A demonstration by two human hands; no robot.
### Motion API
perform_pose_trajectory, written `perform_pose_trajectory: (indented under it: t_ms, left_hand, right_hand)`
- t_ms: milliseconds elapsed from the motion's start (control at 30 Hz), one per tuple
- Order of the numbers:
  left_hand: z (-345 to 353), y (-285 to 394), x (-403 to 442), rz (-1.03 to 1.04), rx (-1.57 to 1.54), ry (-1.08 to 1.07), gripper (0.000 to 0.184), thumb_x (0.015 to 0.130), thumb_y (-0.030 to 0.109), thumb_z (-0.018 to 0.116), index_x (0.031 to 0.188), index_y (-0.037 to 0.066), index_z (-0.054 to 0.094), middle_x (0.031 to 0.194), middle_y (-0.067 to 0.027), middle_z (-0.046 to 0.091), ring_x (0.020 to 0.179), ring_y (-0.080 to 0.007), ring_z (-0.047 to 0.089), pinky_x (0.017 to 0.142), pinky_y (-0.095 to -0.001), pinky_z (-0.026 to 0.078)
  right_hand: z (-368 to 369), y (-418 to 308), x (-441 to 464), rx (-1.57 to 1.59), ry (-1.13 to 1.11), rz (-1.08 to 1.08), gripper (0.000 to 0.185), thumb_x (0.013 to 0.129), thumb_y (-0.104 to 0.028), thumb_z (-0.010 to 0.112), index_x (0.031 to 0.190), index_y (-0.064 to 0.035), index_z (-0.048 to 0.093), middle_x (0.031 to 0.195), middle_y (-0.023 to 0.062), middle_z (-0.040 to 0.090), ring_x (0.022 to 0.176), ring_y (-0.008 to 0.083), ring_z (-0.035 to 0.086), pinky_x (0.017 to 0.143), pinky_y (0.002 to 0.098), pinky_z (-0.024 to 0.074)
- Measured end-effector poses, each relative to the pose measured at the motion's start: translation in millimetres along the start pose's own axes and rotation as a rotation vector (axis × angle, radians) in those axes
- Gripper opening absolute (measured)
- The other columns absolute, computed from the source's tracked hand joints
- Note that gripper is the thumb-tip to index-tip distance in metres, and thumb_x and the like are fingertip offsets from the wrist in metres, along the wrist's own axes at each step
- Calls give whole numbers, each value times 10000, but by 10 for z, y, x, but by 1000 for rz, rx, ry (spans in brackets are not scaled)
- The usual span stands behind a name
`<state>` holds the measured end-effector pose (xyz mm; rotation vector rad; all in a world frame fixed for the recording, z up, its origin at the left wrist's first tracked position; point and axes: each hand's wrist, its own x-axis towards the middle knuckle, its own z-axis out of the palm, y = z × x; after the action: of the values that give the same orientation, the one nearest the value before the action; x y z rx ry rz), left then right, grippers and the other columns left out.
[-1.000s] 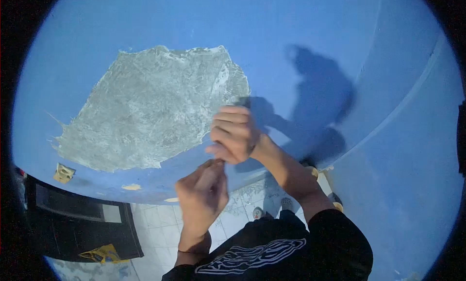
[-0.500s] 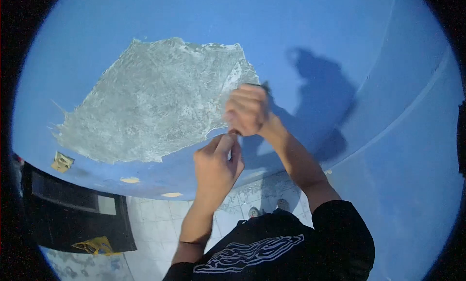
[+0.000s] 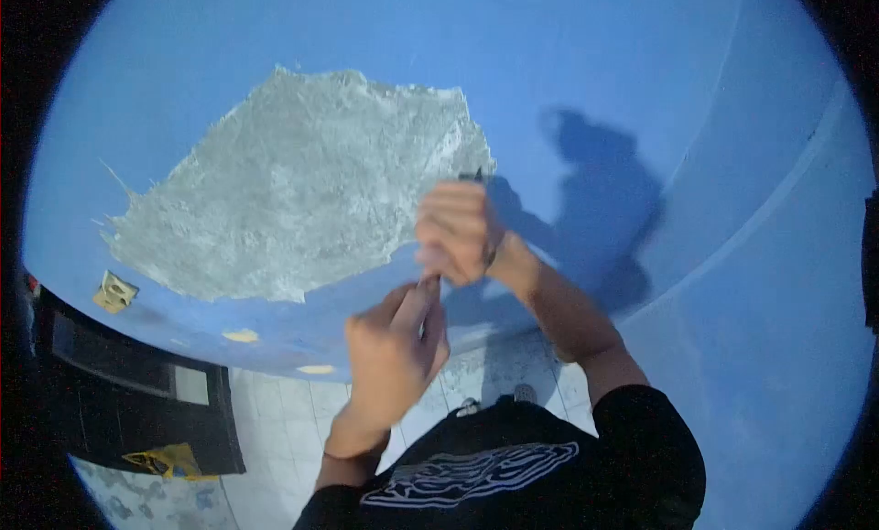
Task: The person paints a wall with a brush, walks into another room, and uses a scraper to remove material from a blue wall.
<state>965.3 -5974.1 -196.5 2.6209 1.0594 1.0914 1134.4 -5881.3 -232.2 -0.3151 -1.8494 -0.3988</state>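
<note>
My right hand [image 3: 458,230] is closed in a fist in front of the right edge of a bare grey patch [image 3: 293,182] on the blue wall. A small dark tip [image 3: 477,175] sticks out above the fist; the rest of that tool is hidden in the fingers, so its kind does not show. Just below, my left hand [image 3: 394,347] is closed, thumb and fingers pinched together against the underside of the right fist. Whatever is between them cannot be made out. Both hands are slightly blurred.
Blue paint with ragged edges surrounds the patch. A beige wall fitting [image 3: 115,292] with holes sits at lower left, near pale chipped spots [image 3: 241,336]. Below are a dark cabinet-like object [image 3: 119,383], a yellow piece [image 3: 174,460] and white floor tiles [image 3: 284,429]. My shadow [image 3: 600,191] falls on the wall.
Both hands have moved down and slightly left, staying together, with the dark tip lower too. The view has shifted slightly.
</note>
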Motion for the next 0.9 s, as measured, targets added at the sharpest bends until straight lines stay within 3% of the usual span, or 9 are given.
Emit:
perform_pose_trajectory:
  t_ms: [100, 167, 267, 367, 433, 567, 667, 833, 900]
  left_hand:
    - [120, -16, 67, 37, 34, 68, 274, 738, 4, 635, 1009, -25, 610, 722, -143, 600, 558, -308, 599, 489, -396, 465]
    - [368, -155, 289, 75, 52, -47, 274, 748, 33, 638, 1017, -12, 617, 733, -144, 611, 564, -329, 595, 498, -408, 468]
    - [309, -75, 164, 88, -18, -80, 260, 744, 18, 644, 1003, -7, 628, 723, -138, 611, 548, -321, 589, 488, -395, 464]
    - [47, 106, 74, 109, -44, 77, 174, 740, -44, 657, 912, -15, 646, 679, -171, 601, 523, -302, 578, 480, -340, 425]
    - [-14, 120, -3, -11, -10, 167, 178, 741, -51, 665, 915, -11, 656, 674, -174, 604, 507, -289, 575, 475, -321, 423]
    - [232, 55, 215, 12, 58, 113, 62, 751, -52, 655, 785, -12, 621, 655, -171, 591, 472, -270, 542, 470, -308, 410]
    - [185, -37, 201, 11, -12, 132, 55, 746, -37, 647, 765, -8, 605, 622, -150, 562, 457, -235, 508, 468, -304, 395]
    - [234, -86, 176, -55, -48, 279, 46, 746, -16, 643, 782, -8, 615, 597, -134, 538, 442, -205, 456, 465, -279, 372]
    - [275, -242, 205, -83, -95, 174, 81, 738, -13, 649, 818, -5, 640, 624, -129, 580, 460, -199, 506, 478, -275, 397]
  right_hand:
    - [65, 116, 41, 44, 79, -72, 393, 908, -268, 501, 596, -47, 414, 564, 71, 401, 458, 241, 398, 453, 358, 298]
    - [-63, 395, -288, -161, 79, 18, 369, 878, -296, 558, 609, -64, 462, 551, 62, 447, 468, 235, 447, 462, 354, 338]
    - [-165, 222, -272, -118, 54, 26, 327, 870, -260, 564, 626, -65, 467, 564, 66, 453, 483, 250, 459, 474, 357, 353]
    - [-155, -32, 73, -80, 67, -34, 313, 864, -211, 554, 605, -67, 453, 576, 68, 458, 507, 250, 469, 491, 356, 364]
    - [-85, -143, 197, -62, -16, -20, 334, 867, -234, 554, 596, -68, 449, 582, 66, 463, 532, 249, 480, 511, 352, 369]
    - [9, 252, -46, -135, 39, -11, 367, 868, -264, 576, 591, -69, 436, 575, 60, 442, 537, 246, 469, 526, 346, 366]
    - [74, 80, 9, 16, 136, 41, 493, 940, -374, 450, 565, -57, 402, 564, 71, 390, 498, 243, 413, 482, 346, 303]
    - [217, 98, -29, 60, 8, -2, 617, 978, -508, 299, 551, -68, 368, 537, 60, 361, 473, 238, 408, 456, 344, 302]
    - [189, 147, -160, -15, -27, 10, 618, 964, -536, 327, 558, -73, 379, 535, 56, 368, 475, 237, 420, 462, 345, 324]
